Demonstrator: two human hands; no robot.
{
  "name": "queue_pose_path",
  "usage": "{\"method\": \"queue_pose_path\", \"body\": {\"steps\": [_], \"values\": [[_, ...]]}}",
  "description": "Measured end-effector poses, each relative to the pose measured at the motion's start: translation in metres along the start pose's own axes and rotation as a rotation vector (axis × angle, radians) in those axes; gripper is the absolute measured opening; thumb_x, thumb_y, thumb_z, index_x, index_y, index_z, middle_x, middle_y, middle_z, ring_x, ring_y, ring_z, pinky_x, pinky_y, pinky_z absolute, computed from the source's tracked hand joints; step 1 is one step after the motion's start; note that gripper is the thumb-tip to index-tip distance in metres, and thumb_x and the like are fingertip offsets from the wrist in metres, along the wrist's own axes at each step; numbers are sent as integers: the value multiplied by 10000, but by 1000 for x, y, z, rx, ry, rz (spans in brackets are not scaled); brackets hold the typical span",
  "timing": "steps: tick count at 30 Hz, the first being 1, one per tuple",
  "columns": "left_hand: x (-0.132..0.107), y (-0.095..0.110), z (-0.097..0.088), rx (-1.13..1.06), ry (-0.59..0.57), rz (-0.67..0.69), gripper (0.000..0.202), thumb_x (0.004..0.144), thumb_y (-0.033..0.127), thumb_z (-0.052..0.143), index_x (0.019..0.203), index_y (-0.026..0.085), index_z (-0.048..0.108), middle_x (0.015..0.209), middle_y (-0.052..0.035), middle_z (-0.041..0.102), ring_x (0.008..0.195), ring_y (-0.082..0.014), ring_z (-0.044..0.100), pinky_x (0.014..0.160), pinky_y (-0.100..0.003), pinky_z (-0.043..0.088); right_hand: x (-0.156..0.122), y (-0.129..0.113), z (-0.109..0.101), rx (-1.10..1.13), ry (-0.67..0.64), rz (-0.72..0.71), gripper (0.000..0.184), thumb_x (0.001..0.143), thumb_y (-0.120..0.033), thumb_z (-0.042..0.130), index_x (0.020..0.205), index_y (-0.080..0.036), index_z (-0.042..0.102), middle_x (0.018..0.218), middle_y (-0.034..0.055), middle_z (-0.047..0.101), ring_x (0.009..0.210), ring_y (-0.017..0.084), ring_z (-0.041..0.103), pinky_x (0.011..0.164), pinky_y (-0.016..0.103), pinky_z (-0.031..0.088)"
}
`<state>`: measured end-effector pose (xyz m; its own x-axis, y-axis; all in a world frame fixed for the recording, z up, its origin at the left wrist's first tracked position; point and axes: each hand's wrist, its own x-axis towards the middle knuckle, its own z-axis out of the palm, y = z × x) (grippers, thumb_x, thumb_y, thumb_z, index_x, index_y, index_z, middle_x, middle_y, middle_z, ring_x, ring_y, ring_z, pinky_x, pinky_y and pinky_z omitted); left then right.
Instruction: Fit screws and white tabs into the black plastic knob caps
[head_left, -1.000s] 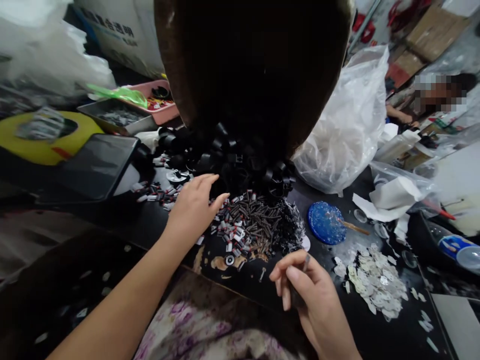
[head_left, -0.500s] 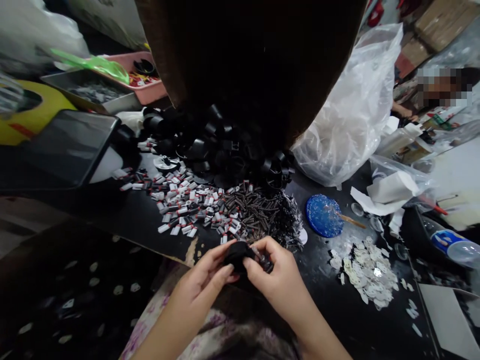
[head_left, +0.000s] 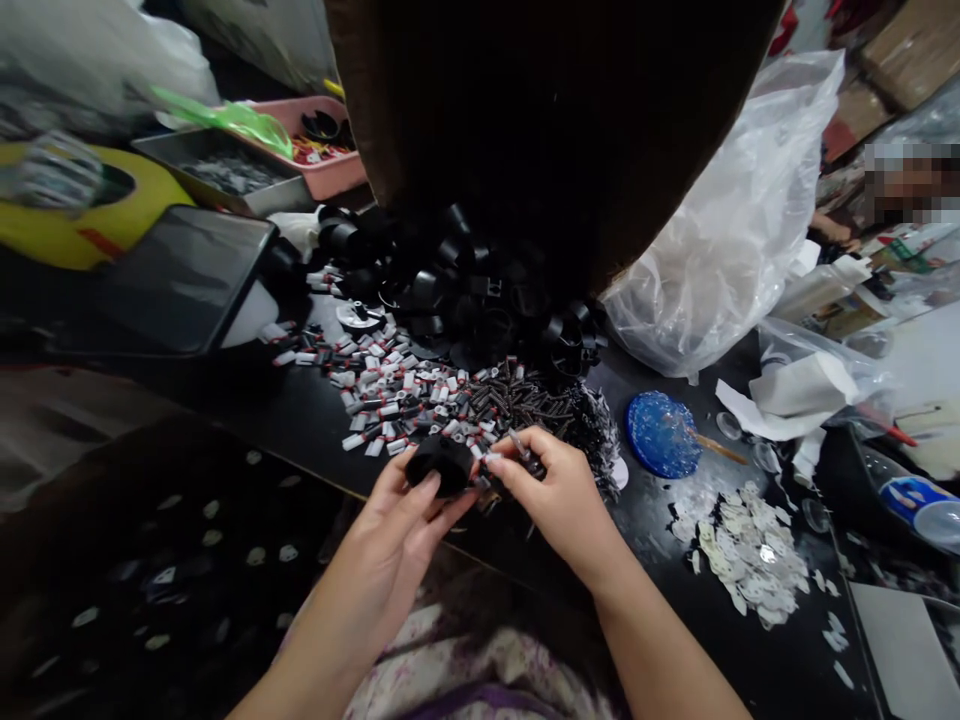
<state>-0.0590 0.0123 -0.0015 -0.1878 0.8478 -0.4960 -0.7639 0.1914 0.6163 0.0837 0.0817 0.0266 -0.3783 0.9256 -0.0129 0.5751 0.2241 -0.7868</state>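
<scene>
My left hand point(head_left: 401, 515) is closed around a round black plastic part point(head_left: 441, 466), hollow like a short cup, with the thumb on its near side. Just to the right, my right hand point(head_left: 551, 490) pinches a small white-tipped piece between thumb and forefinger. More small dark metal-looking pieces point(head_left: 531, 463) are tucked in its fingers; their exact kind is hard to make out. Beyond the hands lie a pile of small grey-and-white pieces with red bands point(head_left: 390, 390), a heap of dark springs point(head_left: 517, 392) and a heap of thin black bits point(head_left: 596, 430).
Black plastic parts point(head_left: 427, 290) spill from a large dark carton point(head_left: 352, 90). Right of them are a clear plastic bag point(head_left: 697, 240), a blue lid with a stick point(head_left: 664, 435) and flat whitish pieces point(head_left: 754, 560). A grey scoop-like bin point(head_left: 187, 270) stands left. Another person sits at far right.
My right hand has come off the black part and now holds small pieces beside it. My left hand has moved left and up with the part, showing its hollow shape. The view has shifted slightly.
</scene>
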Motion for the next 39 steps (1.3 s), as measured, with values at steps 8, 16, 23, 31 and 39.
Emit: {"method": "queue_pose_path", "body": {"steps": [8, 16, 23, 31, 39], "values": [[1, -11, 9, 10, -25, 10, 223, 802, 285, 758, 1014, 263, 692, 1118, -15, 718, 1062, -206, 654, 1000, -371, 516, -11, 5, -2, -192, 80, -71, 41, 908, -214, 663, 927, -209, 699, 926, 3, 735, 884, 165, 647, 806, 308, 383], [6, -18, 11, -4, -43, 2, 183, 860, 271, 698, 1042, 258, 676, 1150, -11, 687, 1050, -204, 648, 1001, -379, 520, 34, 21, -18, -598, 97, -21, 113, 908, -185, 572, 961, -166, 670, 974, 97, 698, 911, 262, 638, 842, 401, 368], [10, -12, 22, -130, -73, 23, 149, 865, 223, 679, 1013, 225, 691, 1103, -51, 726, 1024, -222, 686, 949, -368, 561, 10, 16, -20, -417, 91, -9, 42, 874, -186, 604, 912, -205, 604, 903, -3, 710, 844, 173, 641, 825, 308, 389], [31, -14, 47, -239, -45, -25, 89, 880, 158, 630, 938, 178, 694, 1029, -73, 746, 1005, -230, 701, 949, -405, 561, -9, 18, -15, -191, 153, -18, 45, 819, -171, 601, 856, -196, 607, 807, 7, 667, 761, 177, 582, 767, 303, 402], [9, -19, 39, -115, -126, -61, 201, 813, 253, 747, 1007, 202, 734, 1042, -69, 770, 963, -211, 714, 947, -356, 563, -24, 6, -29, 332, 269, 131, 104, 845, -300, 649, 875, -204, 678, 788, -20, 642, 674, 121, 560, 631, 235, 432]]}}
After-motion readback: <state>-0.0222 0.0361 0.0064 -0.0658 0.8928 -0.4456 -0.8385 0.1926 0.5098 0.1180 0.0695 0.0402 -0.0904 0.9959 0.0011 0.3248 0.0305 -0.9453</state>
